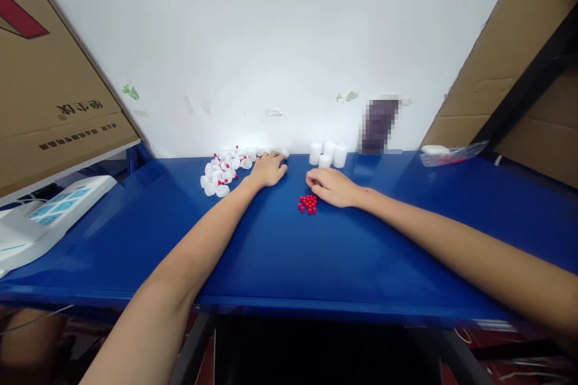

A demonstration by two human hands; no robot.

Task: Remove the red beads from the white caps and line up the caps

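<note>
My left hand (270, 169) lies low over the far part of the table, fingers stretched forward and thumb apart. A small white piece (284, 151) is just beyond its fingertips; I cannot tell whether they touch it. To its left spreads a pile of white caps (228, 163), several with small red tips. My right hand (333, 186) is closed, its fingers curled in toward the thumb, and whatever they may hold is hidden. Close by on the near left is a cluster of small red caps (308, 203). Several white cylindrical containers (339, 156) stand behind that hand.
A blue table (280, 258) runs up to a white wall (271, 42). At left are a white device with blue panels (61, 204) and a large cardboard box (58, 84). A clear plastic bag (454, 155) lies at the back right, near more cardboard (478, 84).
</note>
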